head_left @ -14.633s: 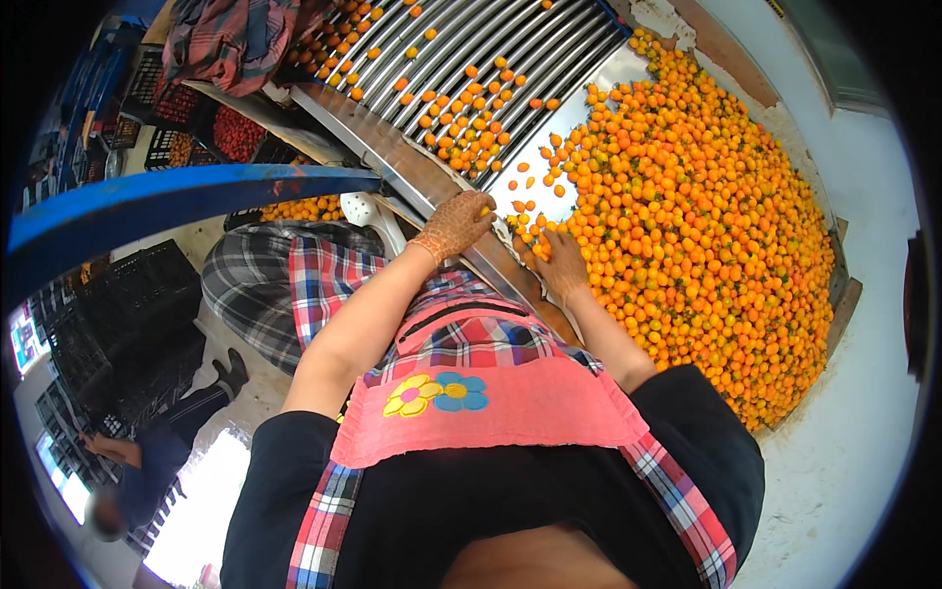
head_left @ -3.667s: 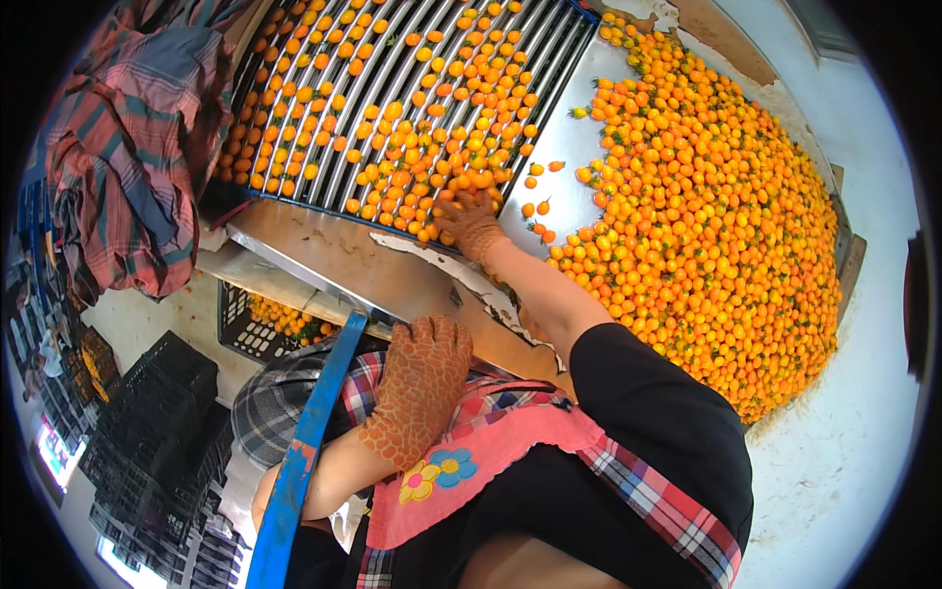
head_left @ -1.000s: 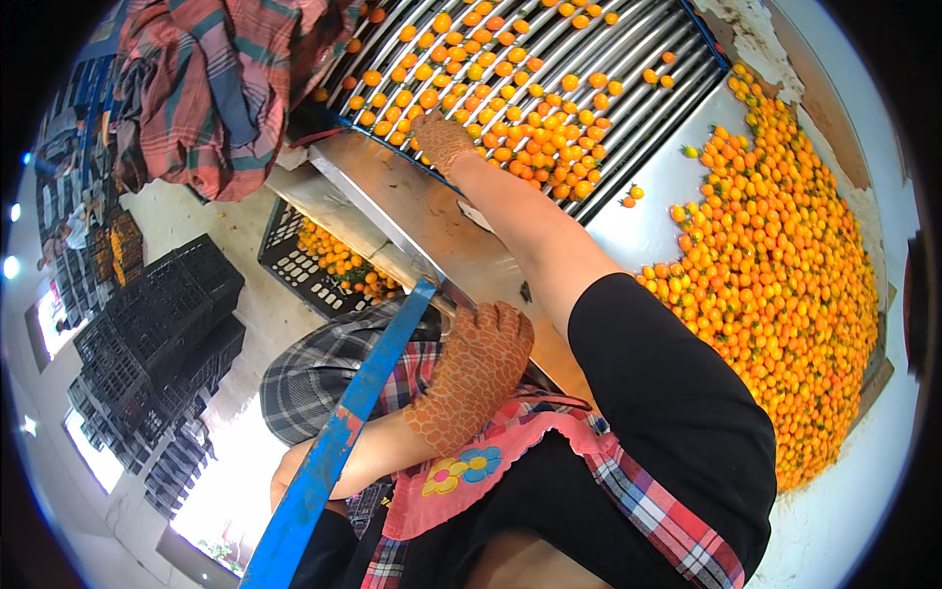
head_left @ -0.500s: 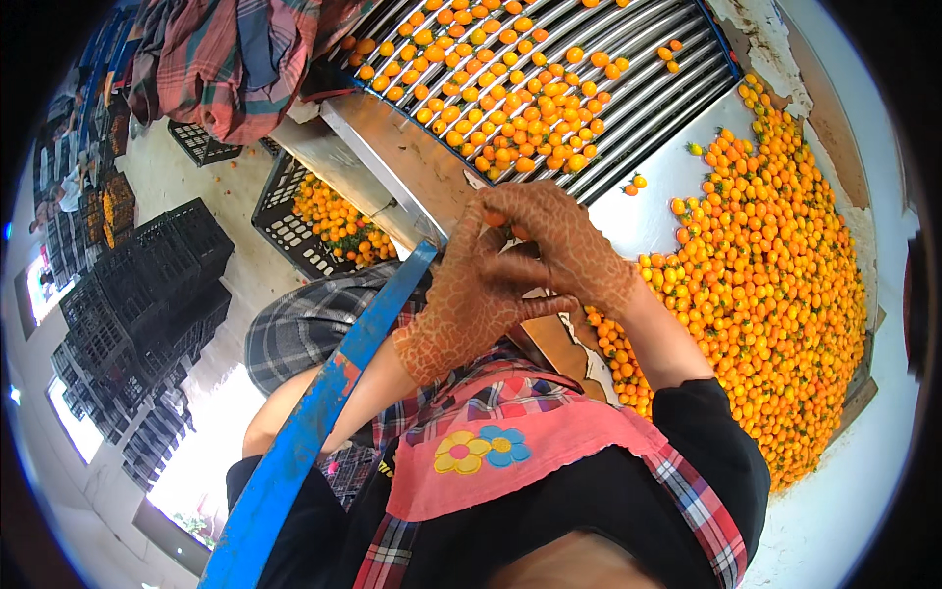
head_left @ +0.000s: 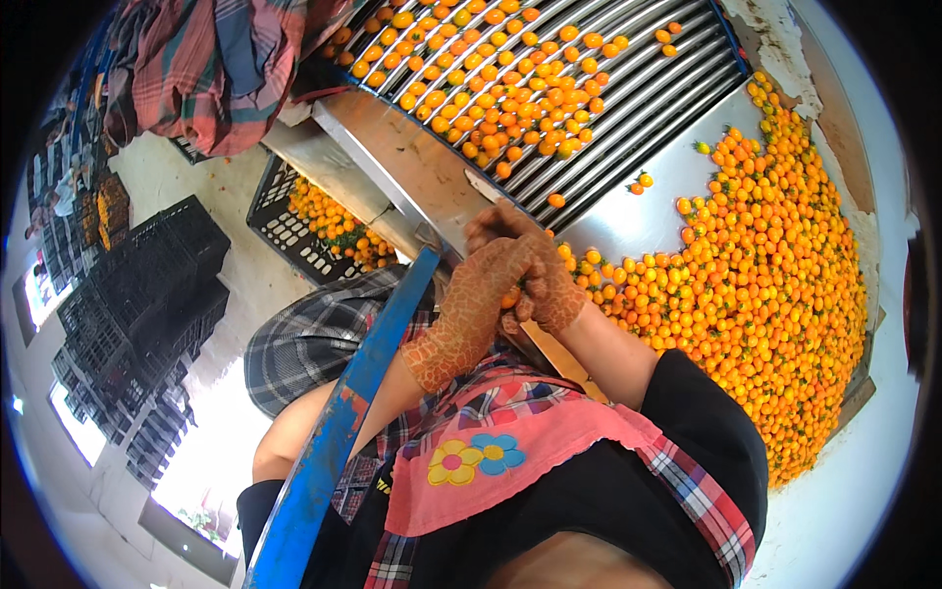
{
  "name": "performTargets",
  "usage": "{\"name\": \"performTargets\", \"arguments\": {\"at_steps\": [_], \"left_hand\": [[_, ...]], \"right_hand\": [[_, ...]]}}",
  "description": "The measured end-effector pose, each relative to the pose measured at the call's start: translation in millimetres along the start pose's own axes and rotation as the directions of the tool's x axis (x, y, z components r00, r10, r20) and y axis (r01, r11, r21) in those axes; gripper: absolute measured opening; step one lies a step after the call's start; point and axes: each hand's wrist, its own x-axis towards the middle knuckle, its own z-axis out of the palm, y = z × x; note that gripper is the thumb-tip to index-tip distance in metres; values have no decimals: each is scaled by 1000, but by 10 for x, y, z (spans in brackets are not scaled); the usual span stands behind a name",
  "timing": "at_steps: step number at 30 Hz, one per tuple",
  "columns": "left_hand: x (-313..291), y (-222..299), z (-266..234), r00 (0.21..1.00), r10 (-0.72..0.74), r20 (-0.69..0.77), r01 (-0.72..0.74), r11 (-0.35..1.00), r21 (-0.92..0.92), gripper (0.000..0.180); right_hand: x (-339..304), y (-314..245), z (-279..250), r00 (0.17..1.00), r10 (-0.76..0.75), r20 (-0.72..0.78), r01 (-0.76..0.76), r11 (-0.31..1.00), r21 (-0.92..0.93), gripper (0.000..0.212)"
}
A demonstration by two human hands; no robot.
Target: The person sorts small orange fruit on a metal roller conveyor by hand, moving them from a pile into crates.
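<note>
My left hand [head_left: 473,299] and my right hand [head_left: 551,287], both in brown patterned gloves, are pressed together in front of my apron, fingers curled and overlapping. An orange cherry tomato [head_left: 511,296] shows between them; anything else inside is hidden by the gloves. Just beyond my hands is the lower edge of a metal roller conveyor [head_left: 628,128], with many cherry tomatoes [head_left: 549,108] scattered over its left part. To the right, a large heap of orange and yellow cherry tomatoes [head_left: 775,304], some with green stems, covers a shiny metal tray [head_left: 628,221].
A blue metal bar [head_left: 339,417] runs diagonally beside my left arm. Beyond it, a black crate [head_left: 280,211] holds more tomatoes on the floor. Stacked black crates [head_left: 147,285] stand farther left. Checked cloth [head_left: 211,69] hangs at the upper left.
My hands have come closer together and slightly lower, the fingers now folded over each other. One tomato now lies near the conveyor's lower edge, apart from the cluster.
</note>
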Motion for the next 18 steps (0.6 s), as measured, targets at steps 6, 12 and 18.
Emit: {"name": "performTargets", "arguments": {"at_steps": [6, 12, 18], "left_hand": [[25, -23, 58, 998, 3, -62, -15, 980, -199, 21], [-135, 191, 82, 941, -206, 268, 302, 869, -392, 18], [-183, 205, 163, 962, 27, 270, 76, 928, -364, 13]], "right_hand": [[-291, -532, 153, 992, -116, 40, 113, 743, -660, 48], [663, -386, -661, 859, -480, 179, 69, -237, -969, 57], [1724, -173, -1065, 988, -136, 78, -40, -700, -713, 70]]}}
